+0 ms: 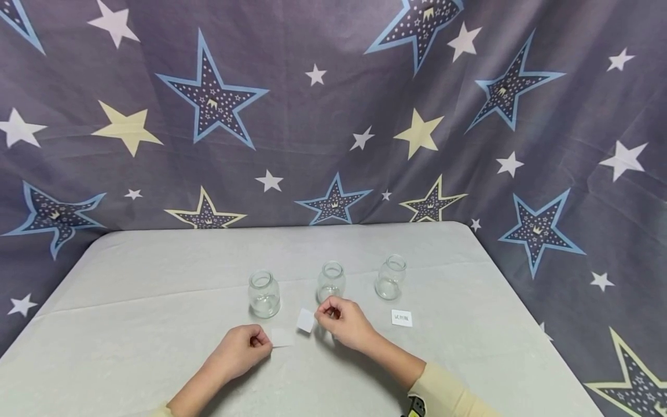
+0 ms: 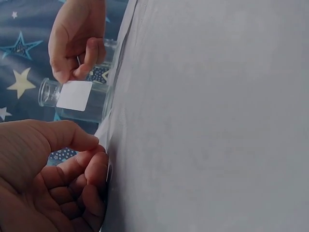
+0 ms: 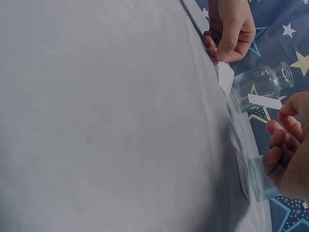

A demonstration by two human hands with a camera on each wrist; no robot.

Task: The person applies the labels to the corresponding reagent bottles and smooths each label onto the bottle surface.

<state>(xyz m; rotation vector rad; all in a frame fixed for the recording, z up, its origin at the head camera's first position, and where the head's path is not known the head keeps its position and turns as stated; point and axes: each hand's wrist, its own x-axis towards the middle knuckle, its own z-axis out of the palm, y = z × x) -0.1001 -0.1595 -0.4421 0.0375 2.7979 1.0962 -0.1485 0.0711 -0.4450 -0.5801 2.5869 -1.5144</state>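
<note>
- The left hand [image 1: 242, 350] is pinching the near left card [image 1: 282, 337] by its edge, thumb and fingertip clamped together on it, low over the desk [image 1: 156, 336] in front of the left jar [image 1: 264, 298].
- The right hand [image 1: 345, 321] is likewise gripping the raised card [image 1: 305, 320] at one side, its fingers closed on that edge; the card is tilting in the air, partway between the left jar and the middle jar [image 1: 331, 280].
- A lettered card [image 1: 402, 318] is lying flat on the desk in front of the right jar [image 1: 391, 281].
- Good handling, as a judgement, means pinching only the margins lightly, so neither thin card is bending.
- The right wrist should be staying clear of the middle jar, which is standing just behind it and could be knocked.
- Lowering each card flat, one edge first, would probably be keeping it from sliding askew.
</note>
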